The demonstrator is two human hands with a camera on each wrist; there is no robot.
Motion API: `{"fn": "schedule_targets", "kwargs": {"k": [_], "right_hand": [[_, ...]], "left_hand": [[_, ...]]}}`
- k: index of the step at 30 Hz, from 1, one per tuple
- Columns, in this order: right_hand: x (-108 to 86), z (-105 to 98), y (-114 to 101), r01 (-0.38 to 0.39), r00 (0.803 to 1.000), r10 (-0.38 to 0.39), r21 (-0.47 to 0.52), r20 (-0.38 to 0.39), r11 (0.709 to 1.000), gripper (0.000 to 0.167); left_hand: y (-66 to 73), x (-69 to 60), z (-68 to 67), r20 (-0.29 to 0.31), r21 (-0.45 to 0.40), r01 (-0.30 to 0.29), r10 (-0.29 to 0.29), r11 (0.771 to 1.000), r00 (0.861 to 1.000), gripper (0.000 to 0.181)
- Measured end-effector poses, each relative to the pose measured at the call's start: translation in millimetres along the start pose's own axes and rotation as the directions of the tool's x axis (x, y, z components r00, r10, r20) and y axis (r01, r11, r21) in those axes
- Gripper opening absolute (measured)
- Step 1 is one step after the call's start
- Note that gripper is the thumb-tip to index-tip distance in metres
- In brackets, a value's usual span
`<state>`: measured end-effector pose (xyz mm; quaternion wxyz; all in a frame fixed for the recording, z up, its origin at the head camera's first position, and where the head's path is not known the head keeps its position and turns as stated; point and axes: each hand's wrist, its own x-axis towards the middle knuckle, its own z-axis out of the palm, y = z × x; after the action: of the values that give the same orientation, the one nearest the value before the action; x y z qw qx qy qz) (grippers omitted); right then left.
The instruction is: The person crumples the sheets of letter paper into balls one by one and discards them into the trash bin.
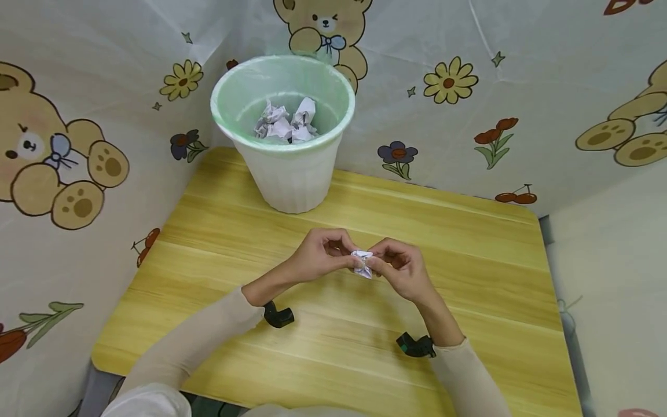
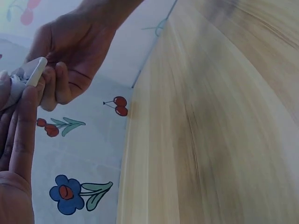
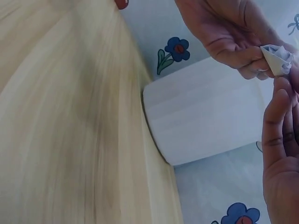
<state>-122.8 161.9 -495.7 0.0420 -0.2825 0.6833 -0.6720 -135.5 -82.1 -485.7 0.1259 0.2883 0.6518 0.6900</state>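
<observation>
A small crumpled piece of white paper [image 1: 362, 264] is held between both hands above the middle of the table. My left hand [image 1: 324, 255] pinches its left side with thumb and fingers. From the other side my right hand [image 1: 401, 266] pinches it too, thumb on top. In the left wrist view the paper [image 2: 28, 79] shows folded edges between the fingertips. The right wrist view shows the creased paper [image 3: 279, 59] gripped at both sides; fingers hide part of it.
Beyond the hands, a pale green and white bin [image 1: 294, 179] stands at the table's back left. Several crumpled paper balls [image 1: 286, 123] lie inside it. The wood-grain table [image 1: 469, 301] meets a patterned cloth [image 1: 417, 127] behind and at the sides.
</observation>
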Motion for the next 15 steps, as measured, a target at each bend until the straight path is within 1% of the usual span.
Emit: {"fn": "schedule_targets", "kwargs": {"k": [2,3,5,7,10,15], "right_hand": [[-0.7,-0.6,-0.7,-0.014,1.000,0.013,-0.032,-0.018,0.999,0.003],[-1.1,-1.2,-0.8,-0.020,1.000,0.020,-0.044,-0.021,0.999,0.007],[-2.1,-2.4,-0.8,-0.042,0.999,0.041,-0.048,-0.016,0.998,0.010],[-3.2,-3.8,1.0,-0.049,0.999,0.050,-0.032,0.002,0.998,0.011],[-4.6,-5.1,4.4,-0.055,0.998,0.055,-0.008,0.036,0.998,0.012],[-3.2,-4.8,4.8,-0.041,0.998,0.043,-0.040,0.040,0.998,0.014]], "left_hand": [[-0.8,2.6,-1.6,0.009,0.031,0.024,-0.024,0.999,1.000,0.012],[-1.5,3.8,-2.5,0.012,0.052,0.034,-0.034,0.998,0.999,0.012],[-3.1,5.6,-3.9,0.021,0.097,0.045,-0.047,0.994,0.999,0.014],[-5.4,5.4,-4.3,0.022,0.125,0.050,-0.054,0.991,0.998,0.014],[-7.8,3.9,-2.9,0.013,0.128,0.039,-0.041,0.991,0.999,0.013],[-9.6,2.1,-0.6,-0.017,0.144,0.010,-0.008,0.990,1.000,0.015]]}}
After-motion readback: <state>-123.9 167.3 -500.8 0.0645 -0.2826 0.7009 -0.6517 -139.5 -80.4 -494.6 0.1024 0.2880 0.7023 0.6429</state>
